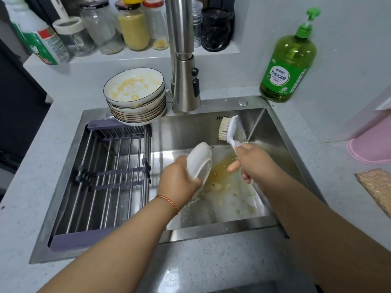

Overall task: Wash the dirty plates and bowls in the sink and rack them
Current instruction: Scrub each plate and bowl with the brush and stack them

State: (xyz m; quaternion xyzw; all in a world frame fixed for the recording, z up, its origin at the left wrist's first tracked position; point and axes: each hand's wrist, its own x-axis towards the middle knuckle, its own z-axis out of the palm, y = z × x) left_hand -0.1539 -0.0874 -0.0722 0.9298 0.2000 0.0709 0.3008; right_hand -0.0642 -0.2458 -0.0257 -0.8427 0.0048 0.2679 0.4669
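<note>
Speckled grey tabletop [211,263] frames a steel sink [264,123]; over its greasy floor the left hand [179,180] grips a tilted white plate [200,160], the right hand [251,160] clasps a brush [227,129], bristles raised; beyond, dirty bowls [135,96] stack beside the faucet [185,81]

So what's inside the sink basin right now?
On the sink floor: yellowish liquid and food scraps. A drying rack spans its left part. The tilted bowl and both hands hide some of the floor.
</note>
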